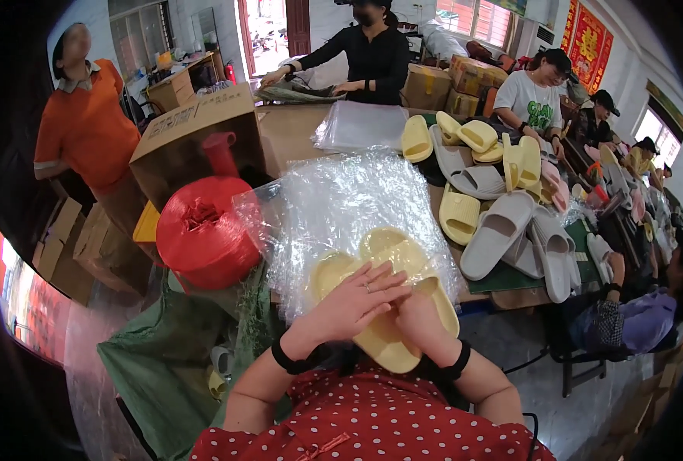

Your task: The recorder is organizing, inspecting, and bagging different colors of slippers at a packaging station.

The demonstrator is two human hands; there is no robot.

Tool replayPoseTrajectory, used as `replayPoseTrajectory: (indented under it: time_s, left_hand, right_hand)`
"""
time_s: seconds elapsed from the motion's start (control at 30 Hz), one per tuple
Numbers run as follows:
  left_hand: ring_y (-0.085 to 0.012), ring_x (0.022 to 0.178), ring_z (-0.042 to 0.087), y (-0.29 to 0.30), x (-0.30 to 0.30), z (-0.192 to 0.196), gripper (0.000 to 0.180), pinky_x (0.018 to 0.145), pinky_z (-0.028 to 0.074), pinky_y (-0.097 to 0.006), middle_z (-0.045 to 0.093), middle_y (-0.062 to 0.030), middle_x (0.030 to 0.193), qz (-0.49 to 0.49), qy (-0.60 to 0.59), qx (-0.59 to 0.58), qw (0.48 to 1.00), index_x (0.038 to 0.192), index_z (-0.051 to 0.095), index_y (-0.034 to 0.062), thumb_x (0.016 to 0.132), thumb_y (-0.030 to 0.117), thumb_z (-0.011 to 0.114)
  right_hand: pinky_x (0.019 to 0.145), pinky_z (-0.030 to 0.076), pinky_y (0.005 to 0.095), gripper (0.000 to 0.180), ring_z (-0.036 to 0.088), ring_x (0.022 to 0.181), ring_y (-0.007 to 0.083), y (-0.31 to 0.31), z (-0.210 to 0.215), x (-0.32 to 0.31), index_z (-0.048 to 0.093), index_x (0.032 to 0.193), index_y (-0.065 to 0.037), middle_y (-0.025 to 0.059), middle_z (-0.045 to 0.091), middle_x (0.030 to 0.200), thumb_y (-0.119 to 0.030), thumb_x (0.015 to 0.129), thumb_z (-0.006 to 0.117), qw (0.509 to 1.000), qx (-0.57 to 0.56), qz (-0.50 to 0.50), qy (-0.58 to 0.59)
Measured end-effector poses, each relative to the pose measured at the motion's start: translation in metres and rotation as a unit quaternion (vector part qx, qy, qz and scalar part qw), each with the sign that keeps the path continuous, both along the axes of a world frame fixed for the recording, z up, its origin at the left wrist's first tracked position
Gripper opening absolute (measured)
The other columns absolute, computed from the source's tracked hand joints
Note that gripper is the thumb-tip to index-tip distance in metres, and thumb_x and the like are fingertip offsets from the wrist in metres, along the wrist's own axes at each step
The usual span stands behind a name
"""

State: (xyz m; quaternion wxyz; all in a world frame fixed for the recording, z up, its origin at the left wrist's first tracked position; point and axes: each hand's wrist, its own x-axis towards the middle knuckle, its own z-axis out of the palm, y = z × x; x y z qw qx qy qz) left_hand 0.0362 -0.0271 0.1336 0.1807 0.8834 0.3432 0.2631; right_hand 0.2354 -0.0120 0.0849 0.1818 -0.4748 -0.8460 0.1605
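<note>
A pair of pale yellow slide slippers (394, 253) lies stacked in front of me, half inside a crinkled clear plastic bag (341, 200). My left hand (354, 302) lies flat on top of the slippers with its fingers spread. My right hand (418, 323) grips the near end of the slippers from the right, with its fingers hidden under them. Both wrists wear black bands.
A red spool of plastic twine (203, 227) stands to my left, beside an open cardboard box (195, 123). More yellow and grey slippers (495, 200) cover the long table. A stack of flat clear bags (361, 124) lies further back. Several people sit or stand around.
</note>
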Motion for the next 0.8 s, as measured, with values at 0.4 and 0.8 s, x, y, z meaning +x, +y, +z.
replayPoseTrajectory:
  time_s: [0.4,0.8]
  left_hand:
    - [-0.0338,0.144,0.036,-0.006,0.016,0.032,0.043,0.122,0.019,-0.051,0.05,-0.0078,0.149,-0.164,-0.05,0.048,0.984,0.141,0.054,0.0153,0.099,0.018,0.05]
    - [-0.0339,0.146,0.034,-0.011,-0.03,0.037,0.047,0.121,0.023,-0.053,0.049,-0.0053,0.151,0.002,-0.032,0.088,0.996,0.136,0.061,0.0172,0.089,0.009,0.06]
  right_hand:
    - [0.098,0.049,0.0337,0.045,0.057,0.123,0.0271,0.034,-0.05,0.003,0.05,0.139,-0.004,0.018,0.051,0.137,-0.017,0.097,0.057,0.8,-0.226,0.119,0.543]
    - [0.088,0.05,0.047,0.036,0.062,0.107,0.0377,0.16,0.052,-0.114,0.06,0.108,0.003,0.0279,0.063,0.108,-0.032,0.097,0.057,0.984,0.003,-0.155,0.087]
